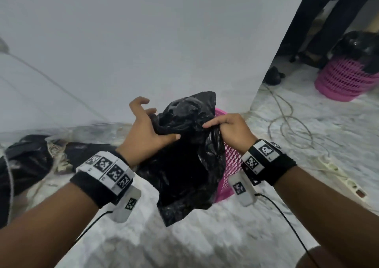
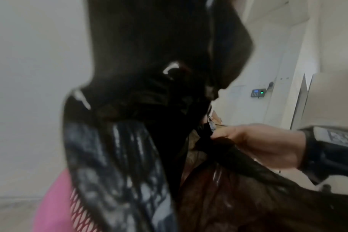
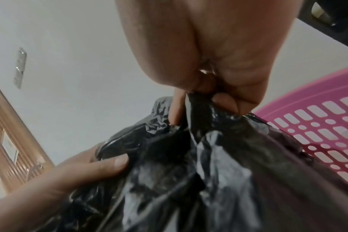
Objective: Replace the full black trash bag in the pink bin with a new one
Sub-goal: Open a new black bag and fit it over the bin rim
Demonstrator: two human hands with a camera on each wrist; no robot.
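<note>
two hands (image 1: 146,133) (image 1: 229,131) hold one black bag (image 1: 190,157).

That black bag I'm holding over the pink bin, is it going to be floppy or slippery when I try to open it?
Probably floppy: the black bag hangs crumpled and limp from both hands. Likely light, since the right hand holds it up by a pinch of its edge. Its glossy film may be slippery, so the left hand may need a firmer grip to separate the layers.

2 pink bins (image 1: 230,161) (image 1: 346,79), 2 hands (image 1: 146,130) (image 1: 231,128) (both on bag (image 1: 184,165))
</note>
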